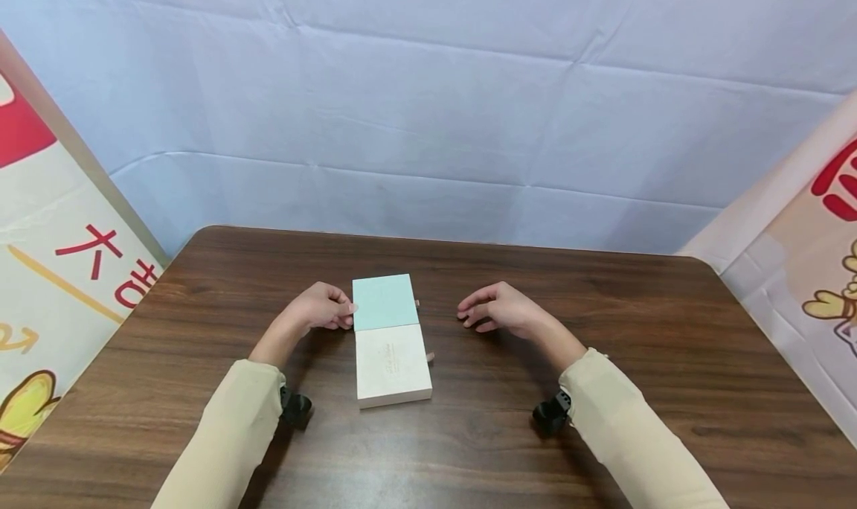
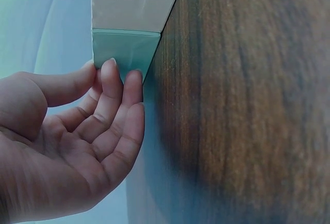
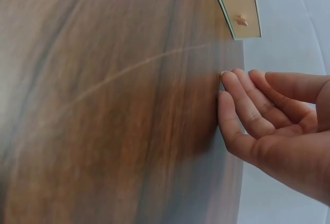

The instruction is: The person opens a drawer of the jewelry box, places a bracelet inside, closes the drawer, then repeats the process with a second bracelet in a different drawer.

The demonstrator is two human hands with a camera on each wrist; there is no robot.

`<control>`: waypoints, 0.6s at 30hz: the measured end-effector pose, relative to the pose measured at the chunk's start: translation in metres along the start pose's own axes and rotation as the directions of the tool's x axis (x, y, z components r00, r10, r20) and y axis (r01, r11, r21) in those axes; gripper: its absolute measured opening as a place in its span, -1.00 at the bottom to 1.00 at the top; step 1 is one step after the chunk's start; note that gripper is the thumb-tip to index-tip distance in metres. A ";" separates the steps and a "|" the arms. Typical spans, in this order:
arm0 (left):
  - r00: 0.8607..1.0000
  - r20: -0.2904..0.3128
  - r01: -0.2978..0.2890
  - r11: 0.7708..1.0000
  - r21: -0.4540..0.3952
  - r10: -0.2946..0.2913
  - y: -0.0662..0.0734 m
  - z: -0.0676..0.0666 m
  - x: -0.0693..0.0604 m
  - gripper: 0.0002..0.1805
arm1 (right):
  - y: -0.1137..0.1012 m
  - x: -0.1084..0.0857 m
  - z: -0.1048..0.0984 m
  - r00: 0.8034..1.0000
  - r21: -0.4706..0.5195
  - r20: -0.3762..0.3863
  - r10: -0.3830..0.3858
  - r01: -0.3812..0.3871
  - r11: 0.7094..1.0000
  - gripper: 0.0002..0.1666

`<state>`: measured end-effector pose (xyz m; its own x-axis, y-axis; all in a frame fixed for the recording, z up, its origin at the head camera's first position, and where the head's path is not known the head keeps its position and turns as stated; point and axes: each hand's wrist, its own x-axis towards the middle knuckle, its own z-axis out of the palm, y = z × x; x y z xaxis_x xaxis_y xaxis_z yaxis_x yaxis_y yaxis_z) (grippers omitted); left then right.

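Two small flat boxes lie end to end on the table: a mint-green box (image 1: 384,302) farther off and a white box (image 1: 393,364) with faint lettering nearer me. My left hand (image 1: 324,306) touches the left side of the mint-green box, with bent fingertips at its side face and the thumb by the top edge. In the left wrist view, the green side (image 2: 124,46) is partly hidden behind those fingers. To the right, apart from both boxes, my right hand (image 1: 504,309) hovers low at the table with loosely bent fingers and holds nothing.
Small ribbon tabs, such as the one (image 3: 241,21) on the mint-green box, stick out from the boxes' right sides. The dark wooden table (image 1: 643,367) ends at a pale cloth backdrop (image 1: 415,107). Printed banners (image 1: 74,271) hang at both sides.
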<state>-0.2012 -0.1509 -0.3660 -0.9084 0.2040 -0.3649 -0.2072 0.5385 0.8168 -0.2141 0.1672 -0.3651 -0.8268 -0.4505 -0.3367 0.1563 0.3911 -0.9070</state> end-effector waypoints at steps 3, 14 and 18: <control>1.000 -0.001 0.003 1.000 0.000 -0.003 0.001 0.000 -0.001 -0.83 | 0.002 -0.003 -0.003 1.000 0.010 0.004 -0.004 0.004 1.000 -0.69; 1.000 0.002 -0.011 1.000 -0.002 0.011 0.001 0.000 -0.003 -0.82 | 0.007 -0.017 -0.015 1.000 0.039 0.001 0.023 -0.023 0.999 -0.67; 1.000 -0.002 -0.015 1.000 0.002 0.015 0.001 0.000 -0.002 -0.82 | 0.009 -0.020 -0.019 0.999 0.046 -0.005 0.038 -0.038 0.998 -0.67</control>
<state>-0.1995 -0.1511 -0.3646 -0.9121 0.2102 -0.3520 -0.1933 0.5367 0.8213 -0.2061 0.1946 -0.3615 -0.8228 -0.4317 -0.3697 0.2120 0.3705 -0.9043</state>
